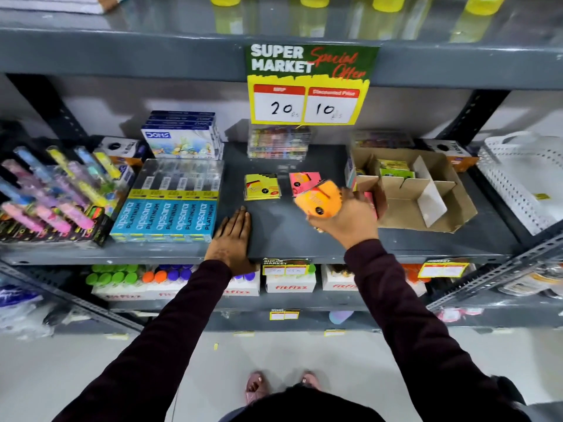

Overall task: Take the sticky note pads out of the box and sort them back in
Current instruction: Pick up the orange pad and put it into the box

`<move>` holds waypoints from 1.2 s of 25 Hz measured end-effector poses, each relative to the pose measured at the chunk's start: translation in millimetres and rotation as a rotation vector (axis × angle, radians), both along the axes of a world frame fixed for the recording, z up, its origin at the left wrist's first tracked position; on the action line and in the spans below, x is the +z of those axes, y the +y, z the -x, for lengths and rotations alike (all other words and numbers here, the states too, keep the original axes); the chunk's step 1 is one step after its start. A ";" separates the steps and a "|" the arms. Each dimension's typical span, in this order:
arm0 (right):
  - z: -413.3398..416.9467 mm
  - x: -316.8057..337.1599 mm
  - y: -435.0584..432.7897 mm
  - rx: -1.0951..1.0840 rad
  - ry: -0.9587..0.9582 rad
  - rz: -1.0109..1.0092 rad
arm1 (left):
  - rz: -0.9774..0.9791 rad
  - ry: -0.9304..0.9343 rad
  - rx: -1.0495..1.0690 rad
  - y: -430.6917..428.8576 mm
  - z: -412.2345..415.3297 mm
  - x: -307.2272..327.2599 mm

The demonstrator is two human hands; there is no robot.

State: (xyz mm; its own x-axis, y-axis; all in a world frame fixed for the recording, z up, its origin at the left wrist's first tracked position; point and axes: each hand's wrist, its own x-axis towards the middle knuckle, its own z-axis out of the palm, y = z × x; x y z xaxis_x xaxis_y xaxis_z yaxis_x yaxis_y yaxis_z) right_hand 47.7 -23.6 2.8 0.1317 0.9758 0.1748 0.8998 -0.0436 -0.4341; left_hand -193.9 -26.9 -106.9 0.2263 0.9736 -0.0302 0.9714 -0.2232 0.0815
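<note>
An open cardboard box (441, 208) with dividers stands on the grey shelf (274, 233) at the right. Yellow-green sticky note pads (394, 169) remain in its far compartment. A yellow pad stack (262, 187) and a pink pad stack (300, 181) lie on the shelf left of the box. My right hand (350, 220) holds an orange pad stack (320, 199) just above the shelf, in front of the pink stack and beside the box. My left hand (233, 236) rests flat on the shelf's front edge, holding nothing.
Blue Apsara pencil boxes (167, 214) lie left of my left hand, with highlighter packs (54, 196) further left. Clear cases (278, 143) stand at the back under a hanging price sign (309, 86). A white perforated basket (524, 184) sits at the right.
</note>
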 end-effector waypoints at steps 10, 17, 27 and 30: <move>-125.6 -6.8 36.1 -0.520 0.160 0.125 | -0.013 0.040 -0.007 4.9 3.8 -8.2; -121.5 -35.5 56.1 -0.560 0.257 0.246 | -0.003 0.033 -0.011 3.5 2.5 -5.7; -64.4 -4.5 64.2 -0.465 0.171 -0.019 | -0.029 0.028 -0.012 2.4 0.9 -3.3; -18.8 3.5 70.0 -0.284 0.156 -0.040 | -0.027 -0.015 -0.015 1.5 1.9 -2.2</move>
State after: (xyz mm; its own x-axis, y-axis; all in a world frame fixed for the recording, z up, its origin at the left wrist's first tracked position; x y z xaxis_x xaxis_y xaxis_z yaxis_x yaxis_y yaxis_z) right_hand 66.5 46.4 6.3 0.4256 0.8891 0.1683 0.7766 -0.2634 -0.5723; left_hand -195.8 -25.4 -109.1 0.2413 0.9704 -0.0008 0.9665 -0.2403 0.0902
